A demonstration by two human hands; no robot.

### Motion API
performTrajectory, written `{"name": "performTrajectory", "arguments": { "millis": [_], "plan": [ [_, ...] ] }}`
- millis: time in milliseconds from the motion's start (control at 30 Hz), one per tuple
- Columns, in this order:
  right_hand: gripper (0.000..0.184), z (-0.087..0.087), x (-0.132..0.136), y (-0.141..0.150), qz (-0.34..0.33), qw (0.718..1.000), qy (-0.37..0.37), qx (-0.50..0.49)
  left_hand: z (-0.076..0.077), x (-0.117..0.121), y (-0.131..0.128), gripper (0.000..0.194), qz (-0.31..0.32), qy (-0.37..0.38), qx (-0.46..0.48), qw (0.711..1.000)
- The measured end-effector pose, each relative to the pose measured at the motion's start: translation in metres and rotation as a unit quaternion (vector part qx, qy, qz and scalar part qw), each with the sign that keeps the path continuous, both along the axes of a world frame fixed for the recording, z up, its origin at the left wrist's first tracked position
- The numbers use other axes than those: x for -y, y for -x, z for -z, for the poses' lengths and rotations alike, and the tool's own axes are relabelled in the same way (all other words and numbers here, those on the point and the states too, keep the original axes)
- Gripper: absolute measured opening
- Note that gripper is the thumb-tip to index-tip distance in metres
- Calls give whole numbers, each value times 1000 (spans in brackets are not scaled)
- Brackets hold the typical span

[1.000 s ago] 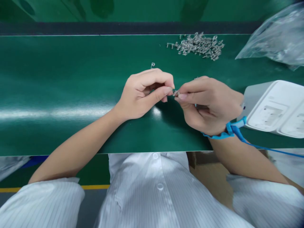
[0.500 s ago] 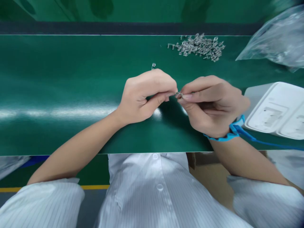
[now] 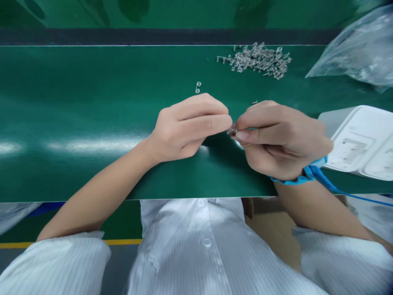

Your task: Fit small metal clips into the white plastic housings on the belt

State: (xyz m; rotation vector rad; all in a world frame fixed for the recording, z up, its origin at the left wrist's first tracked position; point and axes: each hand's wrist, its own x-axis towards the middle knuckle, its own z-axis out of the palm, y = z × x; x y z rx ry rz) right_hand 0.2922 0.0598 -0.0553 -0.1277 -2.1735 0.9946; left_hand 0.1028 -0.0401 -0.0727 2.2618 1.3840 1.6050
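My right hand point(image 3: 279, 141) pinches small metal springs point(image 3: 232, 130) between thumb and fingertips; they look clumped, though the fingers cover part of them. Against this clump come the closed fingertips of my left hand point(image 3: 190, 129), its thumb tucked mostly out of sight. Whether the left fingers grip a piece is hidden. Beyond the left hand lies a single metal spring point(image 3: 197, 87) with two coils, flat on the green mat. Another small metal piece point(image 3: 254, 102) lies just past my right hand's knuckles. A blue wrist strap point(image 3: 294, 179) circles my right wrist.
A pile of small metal springs point(image 3: 260, 60) lies at the back of the green mat point(image 3: 76, 94). At the back right is a clear plastic bag point(image 3: 359, 53). A white socket box point(image 3: 353, 139) stands right of my right hand, with the strap's blue cord running in front.
Both hands have shifted slightly toward me, the right one also rightward. The two-coil spring now shows whole, and a small piece past my right hand has come into view.
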Motion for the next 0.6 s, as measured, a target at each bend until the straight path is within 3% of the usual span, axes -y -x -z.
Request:
{"name": "performTrajectory", "arguments": {
  "millis": [200, 267, 333, 400, 500, 600],
  "plan": [
    [23, 0, 3, 7, -51, 994, 43, -86, -12, -6, 11, 17, 38, -87, -114, 989],
    [21, 1, 2, 9, -118, 980, 135, -87, -21, -5, 12, 15, 46, -143, -133, 980],
    [19, 2, 1, 9, -183, 946, 263, -46, -26, -5, 11, 19, 48, -147, -138, 978],
    [20, 4, 1, 8, -231, 898, 374, 0, -27, -5, 11, 25, 78, -88, -127, 985],
    [20, 4, 1, 7, -274, 839, 468, 38, -21, -6, 13, 24, 142, 57, -67, 986],
    [20, 2, 2, 8, -282, 828, 481, 50, -17, -7, 16, 20, 155, 157, -2, 975]
  ]
}}
